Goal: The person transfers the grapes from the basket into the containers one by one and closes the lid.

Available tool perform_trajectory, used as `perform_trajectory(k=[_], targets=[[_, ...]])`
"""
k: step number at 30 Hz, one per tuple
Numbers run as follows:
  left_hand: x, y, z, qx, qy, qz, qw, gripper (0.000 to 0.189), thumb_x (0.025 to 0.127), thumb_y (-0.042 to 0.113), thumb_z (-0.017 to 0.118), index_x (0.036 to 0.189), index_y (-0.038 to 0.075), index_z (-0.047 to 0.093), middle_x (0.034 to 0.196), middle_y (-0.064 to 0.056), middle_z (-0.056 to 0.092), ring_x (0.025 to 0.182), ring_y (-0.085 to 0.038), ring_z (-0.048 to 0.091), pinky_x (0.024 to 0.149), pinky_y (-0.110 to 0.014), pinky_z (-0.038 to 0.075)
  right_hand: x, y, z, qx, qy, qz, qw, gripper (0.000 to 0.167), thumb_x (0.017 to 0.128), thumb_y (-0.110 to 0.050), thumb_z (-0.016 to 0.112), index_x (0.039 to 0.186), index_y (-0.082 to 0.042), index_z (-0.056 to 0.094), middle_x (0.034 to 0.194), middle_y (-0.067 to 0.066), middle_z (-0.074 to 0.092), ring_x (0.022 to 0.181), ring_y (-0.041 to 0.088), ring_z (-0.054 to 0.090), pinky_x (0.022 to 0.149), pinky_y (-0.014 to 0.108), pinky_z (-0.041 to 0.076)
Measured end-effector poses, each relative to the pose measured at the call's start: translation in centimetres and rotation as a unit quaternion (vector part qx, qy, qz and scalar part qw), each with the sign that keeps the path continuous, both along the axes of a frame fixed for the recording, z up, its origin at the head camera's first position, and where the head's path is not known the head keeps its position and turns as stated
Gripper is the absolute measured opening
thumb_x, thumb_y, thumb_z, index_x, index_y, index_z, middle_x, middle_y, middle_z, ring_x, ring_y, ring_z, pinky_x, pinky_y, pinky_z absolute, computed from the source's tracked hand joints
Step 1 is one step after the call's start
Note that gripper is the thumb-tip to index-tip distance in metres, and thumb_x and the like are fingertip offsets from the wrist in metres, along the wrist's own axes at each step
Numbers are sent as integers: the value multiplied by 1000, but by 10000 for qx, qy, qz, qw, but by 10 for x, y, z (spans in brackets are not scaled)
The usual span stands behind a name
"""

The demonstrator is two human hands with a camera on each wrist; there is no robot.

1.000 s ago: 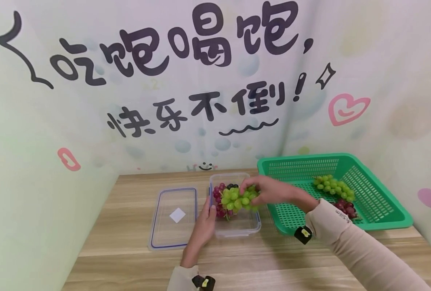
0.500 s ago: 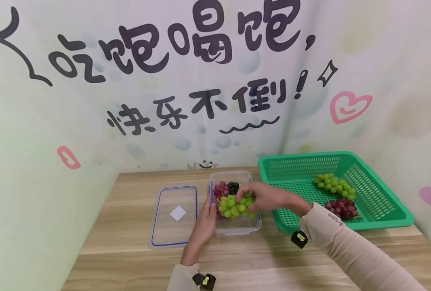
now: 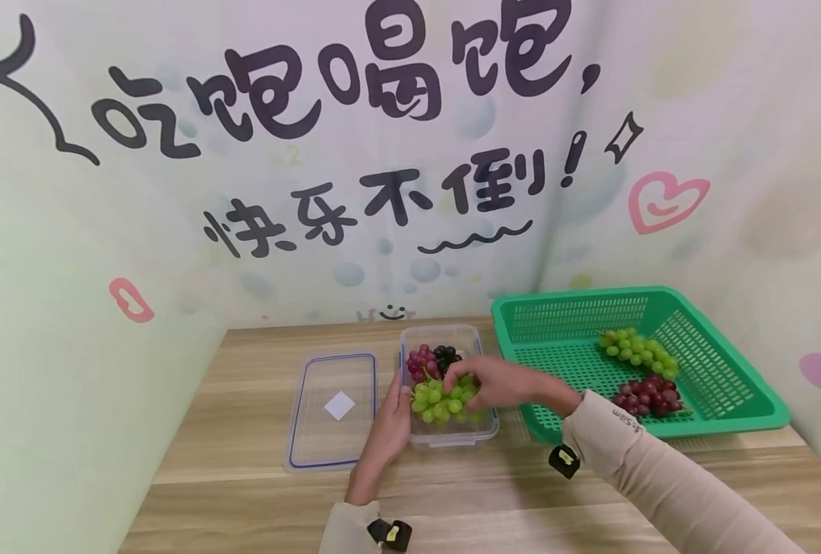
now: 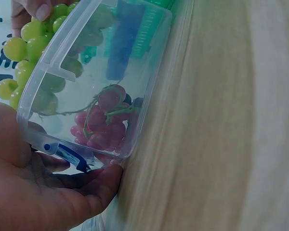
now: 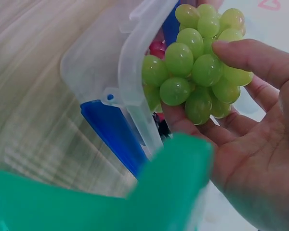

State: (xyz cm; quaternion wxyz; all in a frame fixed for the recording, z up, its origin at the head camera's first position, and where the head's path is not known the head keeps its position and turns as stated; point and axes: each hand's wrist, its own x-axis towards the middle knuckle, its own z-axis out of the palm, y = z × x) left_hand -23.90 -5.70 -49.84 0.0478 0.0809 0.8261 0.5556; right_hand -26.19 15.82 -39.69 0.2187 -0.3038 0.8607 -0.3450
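A clear plastic food container [image 3: 455, 441] with blue side clips stands on the wooden table. My left hand [image 3: 389, 423] grips its left side, the thumb at the rim and the fingers below by the clip in the left wrist view. With thumb and fingers, my right hand [image 3: 498, 382] holds a bunch of green grapes [image 5: 207, 70] over the container's opening, the bunch overlapping the rim in the right wrist view. Inside lie red grapes [image 3: 421, 360] at the back left and black grapes [image 3: 445, 356] beside them, partly hidden by the green bunch.
Left of the container lies its clear lid [image 3: 320, 446], with a blue seal and a white square label [image 3: 339, 405]. A green basket [image 3: 742, 422] on the right holds another green bunch [image 3: 639, 352] and dark red grapes [image 3: 649, 396]. A printed cloth [image 3: 355, 285] hangs behind the table.
My right hand has lowered the green bunch and shifted it slightly left and nearer me. More of the back grapes and the basket's red grapes shows. My left hand keeps its grip.
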Motion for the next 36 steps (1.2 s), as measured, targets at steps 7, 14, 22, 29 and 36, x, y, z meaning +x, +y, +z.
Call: perform_trajectory(k=[7,14,22,29,36], targets=[[-1,0,-1,11,-69,-14,10000,53,110,20,24,158,0,13,158,-26,29,125,-48,46,115,-56,32,2,-5,-6,313,2,-45,9995,31,81,1,75,104,-17,67,113,0,65,96,16,54,84,32,51],[-2,0,-1,7,2,1,10000,53,110,20,24,157,-1,14,161,-25,20,148,-44,19,121,-59,16,3,-10,-12,505,-114,39,9987,33,81,-1,77,109,-18,68,122,3,65,114,23,56,95,46,51],[-1,1,0,9,-98,60,9999,53,110,21,25,158,1,14,161,-24,23,147,-44,22,120,-59,18,1,-11,-19,562,-98,177,9982,30,82,-2,76,108,-15,69,122,3,65,119,26,56,97,46,51],[-1,1,0,-18,-80,49,10000,53,110,21,24,158,1,14,162,-23,21,148,-44,20,121,-59,16,2,-12,-19,721,-169,178,9971,30,84,-2,74,111,-14,69,123,4,65,118,25,56,97,46,51],[-1,0,0,-73,18,40,10000,52,110,20,24,157,-1,15,161,-26,21,147,-46,20,120,-61,16,2,-14,-18,832,-153,245,9961,31,85,-2,73,114,-12,68,124,5,65,121,27,56,100,46,50]])
